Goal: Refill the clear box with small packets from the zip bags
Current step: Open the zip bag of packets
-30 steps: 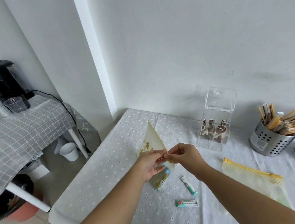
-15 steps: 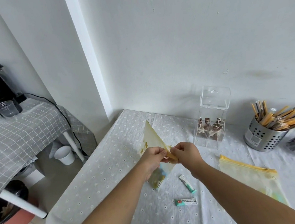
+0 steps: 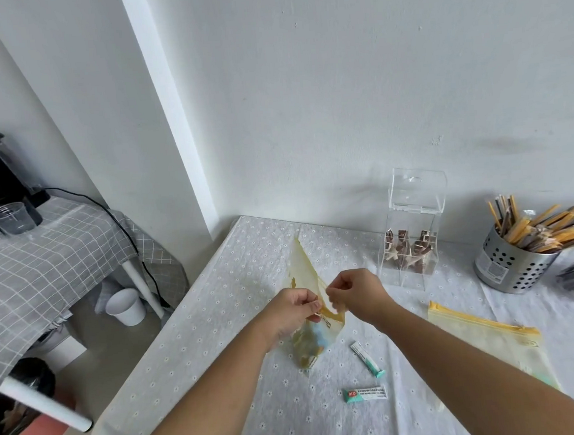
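**Q:** While both hands are raised over the table, what step is under way?

**Me:** Opening a zip bag. My left hand (image 3: 294, 307) pinches one lip of the held zip bag (image 3: 309, 318) between thumb and fingers, and my right hand (image 3: 355, 294) pinches the other lip, both closed tight on the plastic. The bag hangs above the white dotted tablecloth (image 3: 218, 325), one corner pointing up and small packets bunched in its lower end.

**Q:** Where does the load go?

**Me:** Into the clear box (image 3: 409, 242), which stands near the wall, beyond my right hand, lid tipped back. A few brown packets sit in its lower compartments, so I judge the refill barely begun.

**Q:** What else is on the table?

**Me:** Two green-and-white packets (image 3: 365, 393) lie loose below the bag. A second zip bag (image 3: 487, 342) with a yellow strip lies flat to the right, near a perforated metal cup (image 3: 509, 265) full of stick sachets.

**Q:** What does the next move call for?

**Me:** Pulling the lips apart until the seal gives. Whether it has parted at all, I cannot tell. Then one hand must reach in while the other holds the mouth open, without spilling.
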{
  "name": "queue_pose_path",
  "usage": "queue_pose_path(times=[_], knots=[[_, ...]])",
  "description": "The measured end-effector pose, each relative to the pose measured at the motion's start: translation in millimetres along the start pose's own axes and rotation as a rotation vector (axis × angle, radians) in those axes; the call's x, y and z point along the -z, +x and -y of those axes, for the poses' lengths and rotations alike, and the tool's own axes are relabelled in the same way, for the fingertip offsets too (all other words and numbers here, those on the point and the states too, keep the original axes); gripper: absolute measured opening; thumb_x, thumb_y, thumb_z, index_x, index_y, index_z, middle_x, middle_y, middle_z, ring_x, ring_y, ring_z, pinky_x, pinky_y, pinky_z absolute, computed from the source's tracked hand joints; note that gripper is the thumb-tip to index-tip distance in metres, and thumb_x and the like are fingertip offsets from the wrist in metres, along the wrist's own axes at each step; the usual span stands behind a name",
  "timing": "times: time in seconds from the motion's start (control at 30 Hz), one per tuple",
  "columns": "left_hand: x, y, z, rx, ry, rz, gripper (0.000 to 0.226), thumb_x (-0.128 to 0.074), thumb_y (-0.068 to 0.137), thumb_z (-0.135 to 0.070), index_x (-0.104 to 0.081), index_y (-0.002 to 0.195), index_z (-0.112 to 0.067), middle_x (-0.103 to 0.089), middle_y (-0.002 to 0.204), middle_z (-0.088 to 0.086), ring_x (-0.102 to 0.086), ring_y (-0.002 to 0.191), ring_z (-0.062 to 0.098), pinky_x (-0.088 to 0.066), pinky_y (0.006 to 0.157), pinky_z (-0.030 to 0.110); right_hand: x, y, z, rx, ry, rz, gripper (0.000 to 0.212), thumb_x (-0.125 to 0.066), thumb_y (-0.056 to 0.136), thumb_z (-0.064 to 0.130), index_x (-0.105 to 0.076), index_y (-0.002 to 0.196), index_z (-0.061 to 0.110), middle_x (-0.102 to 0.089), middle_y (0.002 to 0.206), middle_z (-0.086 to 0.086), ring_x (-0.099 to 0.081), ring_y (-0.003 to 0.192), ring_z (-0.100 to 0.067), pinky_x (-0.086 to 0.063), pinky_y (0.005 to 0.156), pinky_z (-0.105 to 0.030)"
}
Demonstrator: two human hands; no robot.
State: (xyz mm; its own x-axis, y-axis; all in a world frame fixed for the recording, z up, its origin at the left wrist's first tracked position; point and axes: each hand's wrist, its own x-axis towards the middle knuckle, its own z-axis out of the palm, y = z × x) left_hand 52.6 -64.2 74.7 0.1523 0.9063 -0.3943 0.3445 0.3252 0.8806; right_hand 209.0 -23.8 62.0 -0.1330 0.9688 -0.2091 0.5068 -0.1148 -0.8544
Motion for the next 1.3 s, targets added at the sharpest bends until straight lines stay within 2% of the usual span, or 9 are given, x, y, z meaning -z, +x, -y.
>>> queue_pose_path(times=[0.1,0.23,0.43,0.53,0.6,0.8,0.97,1.07,1.3], knots=[[12.4,-4.6,2.8,0.034,0.025,0.045,0.016,-0.056,0.091,-0.017,-0.061,0.077,-0.021,-0.066,0.081,-0.004,-0.061,0.072,0.002,-0.038,0.065,0.022,12.4,2.2,-5.1,-0.042,-0.088,-0.072,0.01,-0.059,0.079,0.002,-0.064,0.07,0.004,-0.068,0.067,-0.014,-0.062,0.055,-0.021,-0.059,0.068,-0.045],[20.4,-8.0,-0.3,0.087,0.108,0.071,0.018,-0.059,0.087,-0.017,-0.062,0.07,-0.023,-0.067,0.072,-0.006,-0.063,0.067,0.002,-0.037,0.066,0.025,12.4,-2.7,-1.9,0.024,-0.131,0.03,0.011,-0.063,0.078,0.001,-0.068,0.079,0.011,-0.065,0.063,-0.001,-0.06,0.052,-0.012,-0.057,0.063,-0.034],[9.4,-0.4,-0.6,-0.009,0.259,-0.222,0.021,-0.064,0.075,-0.024,-0.054,0.06,-0.015,-0.059,0.065,-0.001,-0.056,0.062,0.013,-0.042,0.062,0.027,-5.5,-5.7,15.2,0.106,-0.011,0.029,0.014,-0.066,0.082,0.006,-0.067,0.068,0.002,-0.066,0.058,-0.009,-0.061,0.049,-0.017,-0.058,0.06,-0.03],[12.6,1.2,-1.4,-0.076,0.389,-0.446,0.011,-0.068,0.075,-0.026,-0.059,0.07,-0.022,-0.062,0.072,-0.007,-0.061,0.07,0.014,-0.048,0.066,0.028,-4.7,-7.9,16.9,0.113,-0.003,0.019,0.014,-0.066,0.081,0.005,-0.067,0.067,0.004,-0.065,0.057,-0.007,-0.06,0.048,-0.016,-0.058,0.06,-0.03],[15.9,1.0,-3.9,-0.126,0.441,-0.506,0.006,-0.07,0.076,-0.024,-0.064,0.075,-0.022,-0.064,0.074,-0.007,-0.064,0.074,0.014,-0.053,0.069,0.029,-3.9,-9.6,17.1,0.108,-0.014,0.019,0.016,-0.065,0.081,0.004,-0.065,0.065,0.006,-0.065,0.057,-0.007,-0.059,0.047,-0.015,-0.058,0.059,-0.029],[34.4,0.2,-4.1,-0.126,0.486,-0.689,0.012,-0.069,0.078,-0.018,-0.066,0.066,-0.017,-0.067,0.07,-0.009,-0.067,0.075,0.016,-0.055,0.068,0.031,12.2,-6.3,12.1,0.009,-0.144,-0.091,0.014,-0.058,0.076,0.007,-0.054,0.063,0.006,-0.065,0.063,-0.017,-0.062,0.048,-0.02,-0.059,0.057,-0.038],[26.1,-5.9,-7.6,-0.228,0.587,-0.518,0.012,-0.07,0.078,-0.02,-0.066,0.067,-0.021,-0.069,0.072,-0.007,-0.064,0.071,0.012,-0.053,0.067,0.028,6.6,-5.1,16.9,0.056,-0.254,-0.042,0.009,-0.065,0.074,0.013,-0.059,0.081,0.014,-0.064,0.075,-0.004,-0.056,0.06,-0.015,-0.046,0.049,-0.022],[20.2,-9.0,-9.0,-0.272,0.655,-0.48,0.007,-0.069,0.078,-0.023,-0.068,0.072,-0.022,-0.07,0.076,-0.007,-0.063,0.071,0.01,-0.051,0.065,0.025,0.1,0.5,24.4,0.161,-0.228,-0.135,0.007,-0.067,0.079,0.018,-0.062,0.081,0.016,-0.057,0.065,0.005,-0.051,0.055,-0.01,-0.036,0.044,-0.013],[12.7,-1.7,-14.9,-0.258,0.656,-0.483,0.016,-0.067,0.079,-0.04,-0.063,0.088,-0.027,-0.07,0.08,-0.009,-0.062,0.071,0.011,-0.044,0.062,0.024,-4.6,-0.1,24.9,0.199,-0.138,-0.127,0.009,-0.065,0.081,0.011,-0.067,0.073,0.005,-0.064,0.061,-0.006,-0.058,0.055,-0.015,-0.041,0.049,-0.014]])
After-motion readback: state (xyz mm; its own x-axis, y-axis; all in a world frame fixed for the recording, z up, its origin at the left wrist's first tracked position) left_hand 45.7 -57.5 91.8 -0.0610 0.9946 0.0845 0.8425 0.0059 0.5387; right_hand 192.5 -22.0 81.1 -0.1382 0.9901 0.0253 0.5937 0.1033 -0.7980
